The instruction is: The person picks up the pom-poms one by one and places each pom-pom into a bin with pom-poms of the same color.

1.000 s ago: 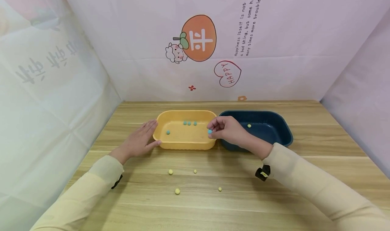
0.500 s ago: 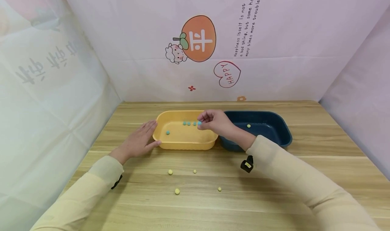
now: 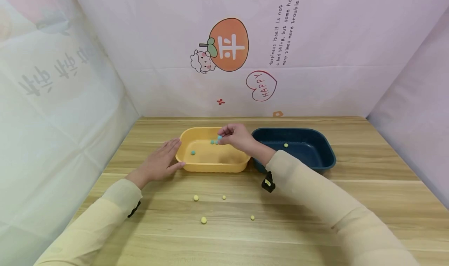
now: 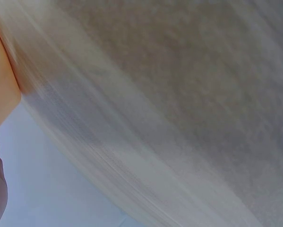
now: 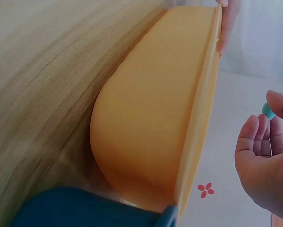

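My right hand (image 3: 238,136) pinches a small turquoise ball (image 5: 268,111) between thumb and fingertips, above the back part of the yellow tub (image 3: 217,167). Inside that tub, a turquoise ball (image 3: 193,152) lies toward the left, and others sit near the back, partly hidden behind the right hand. My left hand (image 3: 158,161) rests against the tub's left end, its fingers straight along the rim and the thumb at the front corner. In the left wrist view, sleeve fabric fills most of the picture.
A dark blue tub (image 3: 329,157) stands right beside the yellow one, with a small yellow ball (image 3: 285,145) in it. Several yellow balls lie on the wooden table in front, among them a larger one (image 3: 204,220). A printed cloth (image 3: 315,83) hangs behind.
My right hand has moved left, from the yellow tub's right end to over its back middle, carrying the turquoise ball. The left hand has stayed in place.
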The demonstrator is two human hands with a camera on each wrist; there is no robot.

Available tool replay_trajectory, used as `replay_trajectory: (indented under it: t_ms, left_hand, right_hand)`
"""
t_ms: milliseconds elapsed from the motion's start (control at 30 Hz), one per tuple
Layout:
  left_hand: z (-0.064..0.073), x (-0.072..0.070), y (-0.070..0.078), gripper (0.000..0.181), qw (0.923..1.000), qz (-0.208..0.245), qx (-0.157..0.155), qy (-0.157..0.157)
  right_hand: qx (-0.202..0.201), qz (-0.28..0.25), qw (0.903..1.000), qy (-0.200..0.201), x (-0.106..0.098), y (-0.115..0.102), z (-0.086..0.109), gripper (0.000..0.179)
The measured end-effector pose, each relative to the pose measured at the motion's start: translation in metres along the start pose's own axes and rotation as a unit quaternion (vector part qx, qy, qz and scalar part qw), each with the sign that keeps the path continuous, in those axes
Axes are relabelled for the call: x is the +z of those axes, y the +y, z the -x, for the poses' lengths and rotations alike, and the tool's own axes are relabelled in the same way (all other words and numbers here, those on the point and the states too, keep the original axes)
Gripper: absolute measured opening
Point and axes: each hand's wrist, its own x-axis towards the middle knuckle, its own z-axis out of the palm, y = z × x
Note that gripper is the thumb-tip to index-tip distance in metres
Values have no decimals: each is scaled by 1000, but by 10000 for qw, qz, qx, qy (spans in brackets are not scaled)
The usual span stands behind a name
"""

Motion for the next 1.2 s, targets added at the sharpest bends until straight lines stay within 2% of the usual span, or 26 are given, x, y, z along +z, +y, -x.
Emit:
replay_trajectory:
  t_ms: [300,633,767,933,1200]
  left_hand:
    - [-1,0,0,83,10000,-15,-32,-78]
    - [0,0,-1,83,10000,-37,-21,-12]
    - [1,0,-1,83,10000,-32,-67,-39]
    - [1,0,-1,83,10000,-16,-71,-33]
    - [1,2,-2,84,10000,-70,-43,1]
  right_hand:
    - [263,123,9995,87,14,9,-15,27]
    - [339,463,9981,240,32,15,-24,17]
    - [384,390,9981,285,38,15,-27,16]
    - [470,306,9979,325,41,17,-30,20]
    - [493,450,9969,408,38,23,-33,24]
